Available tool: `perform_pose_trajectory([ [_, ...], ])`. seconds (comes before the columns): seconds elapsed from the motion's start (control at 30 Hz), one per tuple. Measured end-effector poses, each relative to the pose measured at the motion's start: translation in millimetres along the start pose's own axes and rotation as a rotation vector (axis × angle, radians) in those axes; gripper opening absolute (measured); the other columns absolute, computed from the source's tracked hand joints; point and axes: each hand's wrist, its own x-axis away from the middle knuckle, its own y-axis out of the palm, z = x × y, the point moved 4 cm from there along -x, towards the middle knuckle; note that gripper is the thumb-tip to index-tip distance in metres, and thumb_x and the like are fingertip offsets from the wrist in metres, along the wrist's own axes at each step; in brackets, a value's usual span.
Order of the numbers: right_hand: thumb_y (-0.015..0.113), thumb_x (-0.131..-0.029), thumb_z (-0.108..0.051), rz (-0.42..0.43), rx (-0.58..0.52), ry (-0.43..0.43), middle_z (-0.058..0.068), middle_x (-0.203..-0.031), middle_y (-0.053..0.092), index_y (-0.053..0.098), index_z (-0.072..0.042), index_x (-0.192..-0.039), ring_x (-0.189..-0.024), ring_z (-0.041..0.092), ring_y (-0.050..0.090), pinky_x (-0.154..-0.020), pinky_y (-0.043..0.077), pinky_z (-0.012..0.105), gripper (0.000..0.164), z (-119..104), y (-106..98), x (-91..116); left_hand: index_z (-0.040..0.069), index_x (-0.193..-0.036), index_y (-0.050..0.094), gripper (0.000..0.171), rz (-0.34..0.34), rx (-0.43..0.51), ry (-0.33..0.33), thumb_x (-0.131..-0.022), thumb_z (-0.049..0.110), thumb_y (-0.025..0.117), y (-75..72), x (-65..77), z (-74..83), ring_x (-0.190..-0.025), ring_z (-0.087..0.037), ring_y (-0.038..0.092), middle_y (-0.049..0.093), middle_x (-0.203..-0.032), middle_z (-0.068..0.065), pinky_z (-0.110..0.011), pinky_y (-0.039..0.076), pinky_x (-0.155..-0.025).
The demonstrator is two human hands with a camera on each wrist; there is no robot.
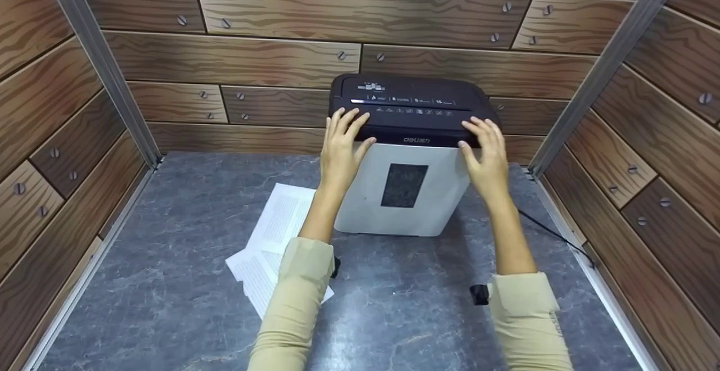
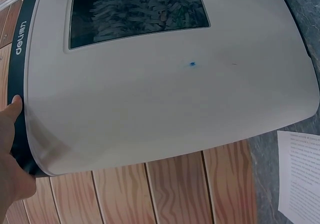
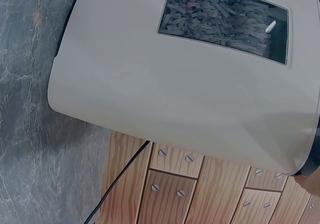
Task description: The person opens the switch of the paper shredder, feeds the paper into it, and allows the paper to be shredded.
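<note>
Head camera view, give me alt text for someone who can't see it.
A person's left hand and right hand hold opposite sides of the black top of a pale paper shredder on a marbled gray surface. Printed sheets lie at left, partly hidden by the left arm; a black cord runs at right.

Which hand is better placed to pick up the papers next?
Left, probably: the left hand touches the shredder on the side nearer the papers; the right hand touches the opposite side, farther away.
</note>
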Motion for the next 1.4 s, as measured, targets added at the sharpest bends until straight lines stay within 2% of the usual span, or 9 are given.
perform_pose_trajectory([
  [1.4,0.062,-0.087,-0.007,0.01,-0.012,-0.011,0.012,-0.128,0.051,0.059,-0.003,-0.119,-0.127,0.028,0.031,-0.108,0.017,0.032,0.032,0.4,1.1,1.1,0.01,-0.123,0.058,0.044,0.034,0.014,0.024,-0.084,0.028,0.066,0.9,1.4,-0.7,-0.129,-0.025,0.03,0.05,-0.129,-0.007,-0.033,0.003,-0.11],
])
